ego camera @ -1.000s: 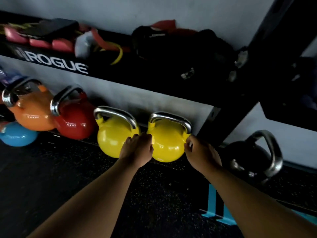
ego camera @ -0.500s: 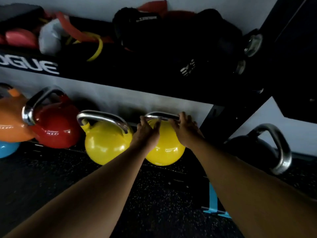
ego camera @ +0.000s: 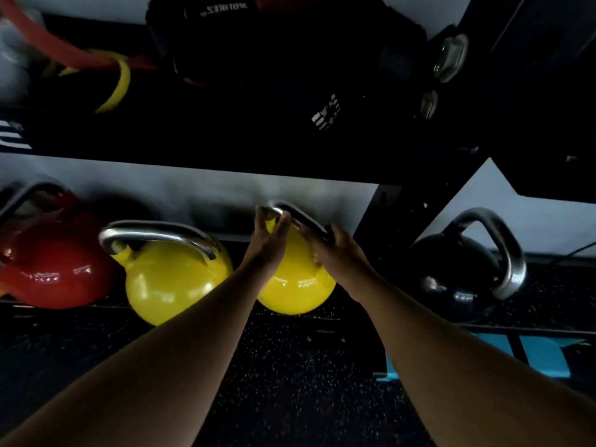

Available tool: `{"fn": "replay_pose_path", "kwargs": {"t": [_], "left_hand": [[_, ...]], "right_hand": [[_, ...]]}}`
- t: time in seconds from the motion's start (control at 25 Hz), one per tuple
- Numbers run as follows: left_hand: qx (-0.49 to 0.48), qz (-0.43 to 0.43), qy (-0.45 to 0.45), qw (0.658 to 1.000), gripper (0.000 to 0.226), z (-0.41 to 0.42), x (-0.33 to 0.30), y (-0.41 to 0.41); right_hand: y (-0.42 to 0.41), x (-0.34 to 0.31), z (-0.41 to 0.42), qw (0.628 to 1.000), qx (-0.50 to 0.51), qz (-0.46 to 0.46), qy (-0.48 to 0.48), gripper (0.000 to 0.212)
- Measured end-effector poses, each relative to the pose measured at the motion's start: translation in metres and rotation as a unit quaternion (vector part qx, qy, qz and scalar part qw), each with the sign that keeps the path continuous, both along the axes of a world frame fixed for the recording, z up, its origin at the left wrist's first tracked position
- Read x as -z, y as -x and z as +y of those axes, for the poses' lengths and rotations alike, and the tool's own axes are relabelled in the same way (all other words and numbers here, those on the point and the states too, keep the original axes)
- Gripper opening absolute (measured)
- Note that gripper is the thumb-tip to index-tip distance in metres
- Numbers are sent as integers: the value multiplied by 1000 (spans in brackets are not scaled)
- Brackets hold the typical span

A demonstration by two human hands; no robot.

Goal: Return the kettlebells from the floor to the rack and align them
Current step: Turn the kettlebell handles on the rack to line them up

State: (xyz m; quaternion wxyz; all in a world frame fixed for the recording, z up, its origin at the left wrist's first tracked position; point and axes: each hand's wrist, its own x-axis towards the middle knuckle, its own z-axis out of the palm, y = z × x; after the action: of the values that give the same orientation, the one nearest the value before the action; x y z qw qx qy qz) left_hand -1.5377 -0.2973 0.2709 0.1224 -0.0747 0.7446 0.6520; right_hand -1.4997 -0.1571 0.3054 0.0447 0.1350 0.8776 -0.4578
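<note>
Two yellow kettlebells with steel handles sit side by side on the bottom rack shelf. My left hand (ego camera: 269,240) pinches the left end of the right yellow kettlebell's (ego camera: 295,290) handle, and my right hand (ego camera: 333,250) wraps the handle's right end. The handle is turned at a slant, its left end higher. The left yellow kettlebell (ego camera: 171,282) stands untouched beside it. A red kettlebell (ego camera: 51,272) stands further left. A black kettlebell (ego camera: 461,272) rests right of the rack upright, its handle turned toward me.
A black rack upright (ego camera: 396,221) stands between the yellow and black kettlebells. The upper shelf (ego camera: 225,150) overhangs, loaded with resistance bands (ego camera: 113,69) and dark gear. Speckled black rubber flooring (ego camera: 306,382) lies below, with a blue piece (ego camera: 529,356) at the right.
Both hands rose from the sides of the right yellow kettlebell's body to its handle and closed on it. The handle has turned to a slant. My view has moved closer and to the right.
</note>
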Motion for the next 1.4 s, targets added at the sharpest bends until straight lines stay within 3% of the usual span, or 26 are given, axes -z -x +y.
{"fn": "replay_pose_path", "kwargs": {"t": [0.08,0.32,0.52,0.6,0.88,1.4], "left_hand": [[6,7,-2,1000,71,1,5,3],[78,15,-39,996,64,-4,7,29],[79,9,-66,995,65,1,14,37],[87,2,-77,993,62,-3,13,48],[130,-16,-85,988,60,-8,11,64],[152,28,-81,985,57,-14,17,69]], "right_hand": [[-3,4,-7,999,31,2,44,44],[-28,13,-33,974,86,29,208,40],[-18,9,-35,963,118,62,236,26],[-15,13,-50,952,133,49,271,38],[-7,25,-75,950,129,96,269,44],[2,28,-78,961,135,87,223,48]]}}
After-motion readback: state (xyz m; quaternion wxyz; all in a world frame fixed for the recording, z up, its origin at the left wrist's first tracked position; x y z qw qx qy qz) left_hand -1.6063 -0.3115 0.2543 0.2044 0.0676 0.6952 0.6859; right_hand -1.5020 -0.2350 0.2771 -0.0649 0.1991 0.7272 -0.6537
